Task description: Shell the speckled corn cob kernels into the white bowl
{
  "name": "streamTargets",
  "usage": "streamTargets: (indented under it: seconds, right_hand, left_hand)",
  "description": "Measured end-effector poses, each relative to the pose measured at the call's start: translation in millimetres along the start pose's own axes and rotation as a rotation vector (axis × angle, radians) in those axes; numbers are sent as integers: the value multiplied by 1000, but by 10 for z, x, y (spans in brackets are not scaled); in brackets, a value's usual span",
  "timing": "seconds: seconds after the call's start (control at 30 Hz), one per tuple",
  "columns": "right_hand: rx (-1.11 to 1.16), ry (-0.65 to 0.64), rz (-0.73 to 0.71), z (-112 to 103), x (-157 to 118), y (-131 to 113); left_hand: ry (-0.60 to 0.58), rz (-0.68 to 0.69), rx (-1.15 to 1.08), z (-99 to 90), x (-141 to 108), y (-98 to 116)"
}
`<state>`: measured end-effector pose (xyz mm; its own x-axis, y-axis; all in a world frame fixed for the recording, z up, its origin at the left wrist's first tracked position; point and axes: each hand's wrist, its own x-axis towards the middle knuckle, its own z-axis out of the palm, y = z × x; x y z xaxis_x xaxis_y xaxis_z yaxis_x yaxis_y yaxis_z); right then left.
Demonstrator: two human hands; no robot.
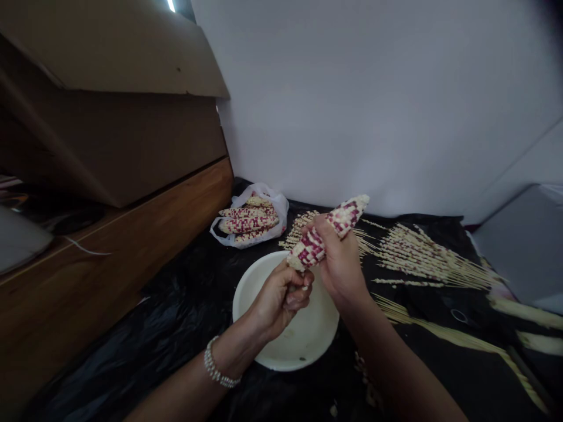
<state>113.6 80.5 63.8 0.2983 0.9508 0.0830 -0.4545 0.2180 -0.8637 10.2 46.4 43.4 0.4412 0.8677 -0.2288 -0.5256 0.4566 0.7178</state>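
An ear of corn (311,249) with cream and dark red kernels is tilted over the white bowl (285,353), its pointed tip up to the right. My right hand (341,266) is wrapped around its middle. At the lower end, my left hand (284,299) is closed with curled fingers, its thumb against the cob's base. A small pale bit, perhaps a kernel, shows at the left fingertips. Inside the bowl, a few small specks lie on the bottom. A beaded bracelet (215,366) circles the left wrist.
Behind the bowl, a plastic bag (281,208) holds several ears of corn (248,224). Thin sticks strung with kernels (409,255) lie to the right, near bare sticks (391,308). Black plastic sheeting (176,316) covers the floor. A cardboard box (145,140) and wooden board (145,228) flank the left.
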Motion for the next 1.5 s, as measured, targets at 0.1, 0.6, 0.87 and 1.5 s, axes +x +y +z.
streamTargets:
  seconds: [0.1, 0.6, 0.87, 1.5]
  right_hand:
    - [135, -16, 34, -16, 83, -40]
    - [377, -178, 232, -64, 70, -152]
    - [389, -188, 260, -74, 68, -198]
    - [294, -299, 85, -51, -3, -213]
  left_hand:
    - [-74, -69, -81, -2, -9, 66]
    - [-9, 51, 4, 95, -91, 78]
    - [112, 292, 329, 108, -74, -37]
    - [127, 191, 183, 76, -94, -30]
